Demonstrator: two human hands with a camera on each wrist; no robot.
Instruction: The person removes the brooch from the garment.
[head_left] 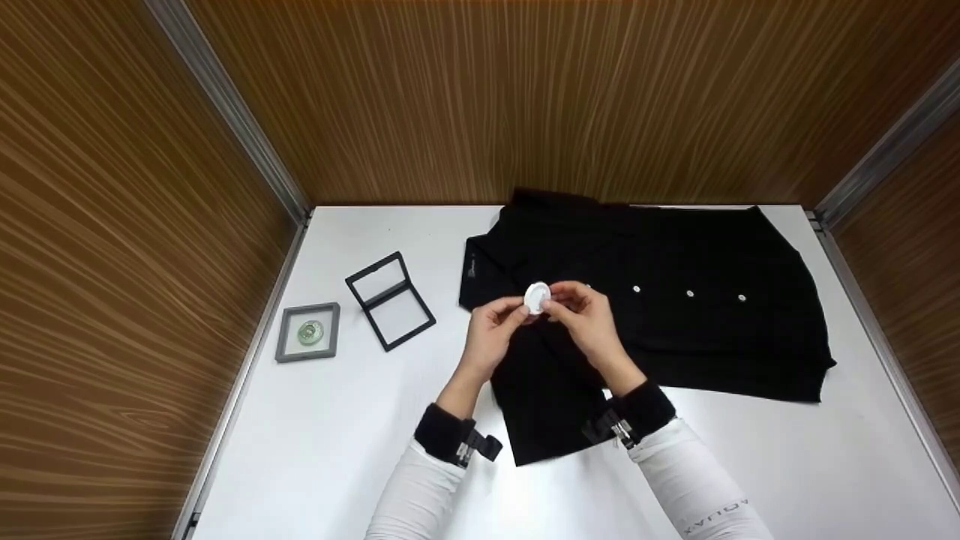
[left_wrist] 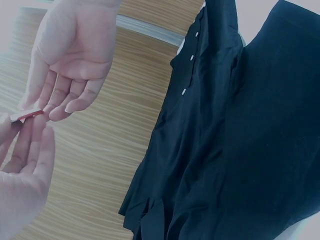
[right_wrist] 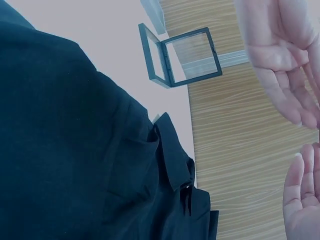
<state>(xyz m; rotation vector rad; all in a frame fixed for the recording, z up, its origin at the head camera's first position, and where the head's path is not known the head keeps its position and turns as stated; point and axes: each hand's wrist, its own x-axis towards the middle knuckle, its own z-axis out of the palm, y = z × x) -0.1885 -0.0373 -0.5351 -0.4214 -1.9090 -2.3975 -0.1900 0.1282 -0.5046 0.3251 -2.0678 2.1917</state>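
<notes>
A small white oval disc [head_left: 536, 298] with a raised rim is held up between both hands over the black shirt [head_left: 720, 330]. My left hand [head_left: 491, 330] pinches its left edge between thumb and fingers. On the other side my right hand [head_left: 589, 319] grips the right edge, its thumb on the face. From the left wrist view, the disc [left_wrist: 27, 115] appears edge-on and thin, with a reddish side. The right wrist view cuts off both hands at its right border and does not show the disc. White buttons [head_left: 690, 293] run along the shirt.
An opened black display frame [head_left: 379, 298] with clear panes stands left of the shirt. Farther left lies a grey display frame [head_left: 282, 337] with a green ring-shaped piece [head_left: 310, 332] inside. Wood-grain panels [head_left: 450, 97] enclose the white table [head_left: 300, 450].
</notes>
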